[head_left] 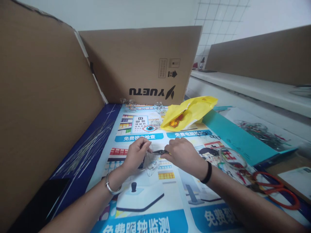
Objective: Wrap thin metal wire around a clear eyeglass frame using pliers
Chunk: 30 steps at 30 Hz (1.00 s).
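Observation:
My right hand (183,153) is closed around a pair of pliers (159,152), whose dark jaws point left toward my other hand. With fingertips pinched together, my left hand (138,153) holds a piece of thin, bent wire (151,165) close to the plier tips. Loops of that wire hang below the fingers over the printed poster (145,181). Exactly where the jaws meet the wire is too small to make out.
Long straight wires (84,145) lie at the left. A yellow bag (191,113) with something orange inside stands at the back, before a cardboard panel (136,64). To the right are a turquoise box (228,139) holding tangled wire pieces and orange-handled scissors (277,189).

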Each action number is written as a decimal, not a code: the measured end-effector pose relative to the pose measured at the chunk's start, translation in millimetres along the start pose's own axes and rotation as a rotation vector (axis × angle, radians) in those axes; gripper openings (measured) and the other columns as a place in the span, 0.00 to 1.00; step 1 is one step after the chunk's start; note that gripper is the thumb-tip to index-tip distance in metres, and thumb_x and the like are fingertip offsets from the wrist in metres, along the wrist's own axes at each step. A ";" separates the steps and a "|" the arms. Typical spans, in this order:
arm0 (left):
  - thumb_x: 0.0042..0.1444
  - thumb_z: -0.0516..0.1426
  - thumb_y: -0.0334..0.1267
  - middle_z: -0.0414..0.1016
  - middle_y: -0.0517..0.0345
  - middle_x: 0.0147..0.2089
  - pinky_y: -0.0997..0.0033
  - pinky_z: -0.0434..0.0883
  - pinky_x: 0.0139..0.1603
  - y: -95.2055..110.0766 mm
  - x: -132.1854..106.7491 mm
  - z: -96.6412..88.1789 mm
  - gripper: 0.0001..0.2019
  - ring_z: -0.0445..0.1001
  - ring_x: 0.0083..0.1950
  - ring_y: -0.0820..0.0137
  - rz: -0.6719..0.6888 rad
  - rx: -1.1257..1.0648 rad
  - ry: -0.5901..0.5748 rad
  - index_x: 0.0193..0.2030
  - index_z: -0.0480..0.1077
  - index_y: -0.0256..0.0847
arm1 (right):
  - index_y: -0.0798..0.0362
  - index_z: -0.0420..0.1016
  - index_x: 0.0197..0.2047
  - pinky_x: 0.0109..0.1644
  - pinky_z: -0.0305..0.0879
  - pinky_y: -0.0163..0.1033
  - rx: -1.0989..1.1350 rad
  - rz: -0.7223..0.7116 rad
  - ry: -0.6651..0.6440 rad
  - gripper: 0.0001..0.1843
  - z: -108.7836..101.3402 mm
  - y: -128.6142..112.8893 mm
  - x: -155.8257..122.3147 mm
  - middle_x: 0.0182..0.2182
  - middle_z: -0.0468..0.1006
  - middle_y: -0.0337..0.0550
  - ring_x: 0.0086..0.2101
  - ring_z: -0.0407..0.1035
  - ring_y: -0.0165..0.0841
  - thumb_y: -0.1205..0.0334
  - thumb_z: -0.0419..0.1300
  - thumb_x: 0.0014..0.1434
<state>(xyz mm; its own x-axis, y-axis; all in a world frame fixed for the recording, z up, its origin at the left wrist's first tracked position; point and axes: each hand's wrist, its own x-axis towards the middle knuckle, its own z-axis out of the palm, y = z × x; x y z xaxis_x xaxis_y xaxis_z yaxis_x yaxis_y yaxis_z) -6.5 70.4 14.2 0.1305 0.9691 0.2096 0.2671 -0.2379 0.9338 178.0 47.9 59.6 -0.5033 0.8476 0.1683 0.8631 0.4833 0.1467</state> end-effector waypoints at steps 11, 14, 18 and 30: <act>0.52 0.53 0.46 0.72 0.61 0.22 0.79 0.63 0.22 -5.7 3.9 1.3 0.12 0.65 0.20 0.77 -0.109 -0.163 0.017 0.29 0.64 0.39 | 0.51 0.75 0.29 0.34 0.53 0.37 -0.003 0.018 -0.018 0.19 -2.1 7.2 -2.1 0.27 0.74 0.43 0.31 0.67 0.34 0.47 0.51 0.57; 0.53 0.52 0.46 0.72 0.61 0.23 0.78 0.63 0.23 -3.1 3.0 0.6 0.11 0.65 0.21 0.77 -0.094 -0.139 0.045 0.29 0.64 0.39 | 0.51 0.75 0.30 0.33 0.53 0.35 0.035 0.041 -0.060 0.20 -2.7 10.5 -2.5 0.28 0.75 0.43 0.31 0.68 0.33 0.45 0.50 0.57; 0.53 0.52 0.46 0.72 0.60 0.23 0.78 0.64 0.24 -0.7 2.7 -0.1 0.11 0.67 0.23 0.76 -0.077 -0.127 0.079 0.29 0.63 0.39 | 0.50 0.76 0.31 0.29 0.52 0.34 0.065 0.081 -0.131 0.23 -3.0 11.5 -3.2 0.28 0.76 0.43 0.30 0.69 0.33 0.43 0.47 0.57; 0.53 0.52 0.44 0.72 0.60 0.24 0.75 0.66 0.28 -2.9 0.7 2.9 0.10 0.70 0.26 0.73 -0.024 -0.058 0.091 0.29 0.65 0.40 | 0.51 0.75 0.30 0.28 0.50 0.34 0.004 0.057 -0.115 0.22 -6.1 6.0 -4.8 0.27 0.76 0.43 0.28 0.69 0.32 0.46 0.48 0.58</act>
<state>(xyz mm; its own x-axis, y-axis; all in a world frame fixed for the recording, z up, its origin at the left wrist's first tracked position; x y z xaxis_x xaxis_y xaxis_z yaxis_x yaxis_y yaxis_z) -4.4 71.6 10.8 0.0369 0.9770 0.2102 0.2130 -0.2132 0.9535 185.3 45.4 65.7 -0.4452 0.8932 0.0630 0.8904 0.4342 0.1362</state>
